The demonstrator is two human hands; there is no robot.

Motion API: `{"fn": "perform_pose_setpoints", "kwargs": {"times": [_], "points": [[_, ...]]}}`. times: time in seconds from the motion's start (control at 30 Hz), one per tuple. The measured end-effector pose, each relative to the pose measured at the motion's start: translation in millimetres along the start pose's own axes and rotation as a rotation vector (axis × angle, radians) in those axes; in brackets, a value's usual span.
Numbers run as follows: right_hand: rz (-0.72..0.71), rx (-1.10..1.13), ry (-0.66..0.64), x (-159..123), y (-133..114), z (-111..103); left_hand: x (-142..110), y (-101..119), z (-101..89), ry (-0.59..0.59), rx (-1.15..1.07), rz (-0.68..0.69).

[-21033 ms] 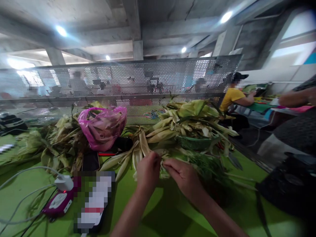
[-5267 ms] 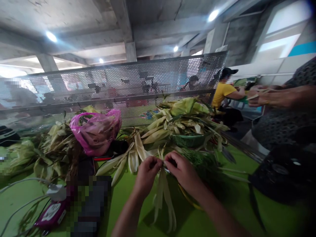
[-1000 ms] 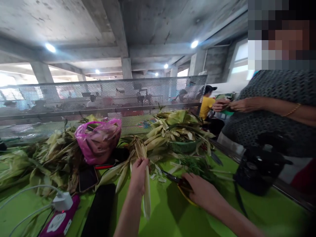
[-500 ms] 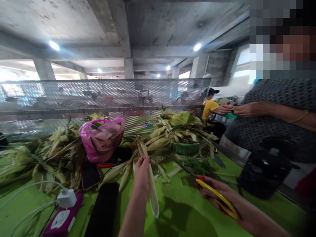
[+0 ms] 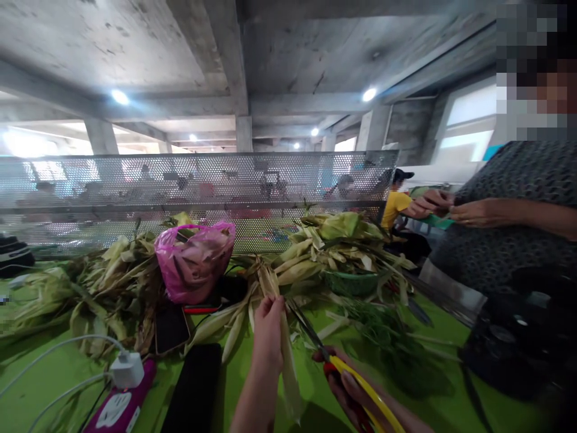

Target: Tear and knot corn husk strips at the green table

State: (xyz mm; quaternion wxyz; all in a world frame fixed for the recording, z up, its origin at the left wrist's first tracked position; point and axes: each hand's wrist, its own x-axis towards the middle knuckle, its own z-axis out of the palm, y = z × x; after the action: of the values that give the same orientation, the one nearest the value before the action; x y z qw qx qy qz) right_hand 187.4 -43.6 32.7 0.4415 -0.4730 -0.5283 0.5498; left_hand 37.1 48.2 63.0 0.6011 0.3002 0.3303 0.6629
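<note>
– Room first: how is it bounded?

– Overhead, the space is covered by a grey, beamed concrete ceiling (image 5: 311, 66). Behind the work area it is divided by a long perforated metal screen (image 5: 180, 180). The right side is occupied by a person in a dark grey knitted top (image 5: 518, 210).

– And the surface?

– A bright green tabletop (image 5: 234, 367) is provided. It is loaded at the back with a tall heap of dry, pale husks (image 5: 342, 240), partly held in a round green basket (image 5: 349, 282). Farther left, a translucent pink plastic bag (image 5: 196, 264) is placed.

– What has just been changed?

– Half a second ago, the scissors with yellow and red handles (image 5: 331, 361) were held off to the right. Now the blades are directed toward the left hand (image 5: 269, 325), with the tips just beside a long, pale strip of dry husk (image 5: 289, 361). Contact cannot be confirmed. For the work, tool and material are judged to have been brought together.

– How are the hands set?

– The handles are enclosed by the curled fingers of the right hand (image 5: 347, 382). The strip is pinched between left thumb and fingertips, no gap being left; its lower end is hung toward the near side.
</note>
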Motion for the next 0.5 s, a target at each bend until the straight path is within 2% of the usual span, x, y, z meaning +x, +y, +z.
{"fn": "perform_pose_setpoints", "kwargs": {"times": [0.13, 0.27, 0.4, 0.5], "points": [[0.011, 0.08, -0.045, -5.4, -24.2, 8.0, -1.3, -4.6, 1.1, -0.026, 0.016, 0.012], [-0.022, 0.158, -0.052, 0.7, -26.1, 14.5, -3.2, -7.8, 3.0, -0.044, -0.001, -0.016], [0.05, 0.21, 0.064, 5.6, -19.3, 21.4, -4.3, -7.8, 5.3, -0.02, -0.017, -0.031], [0.041, 0.195, 0.16, 5.3, -16.9, 19.4, -3.9, -6.2, 5.6, 0.005, -0.045, -0.083]]}}
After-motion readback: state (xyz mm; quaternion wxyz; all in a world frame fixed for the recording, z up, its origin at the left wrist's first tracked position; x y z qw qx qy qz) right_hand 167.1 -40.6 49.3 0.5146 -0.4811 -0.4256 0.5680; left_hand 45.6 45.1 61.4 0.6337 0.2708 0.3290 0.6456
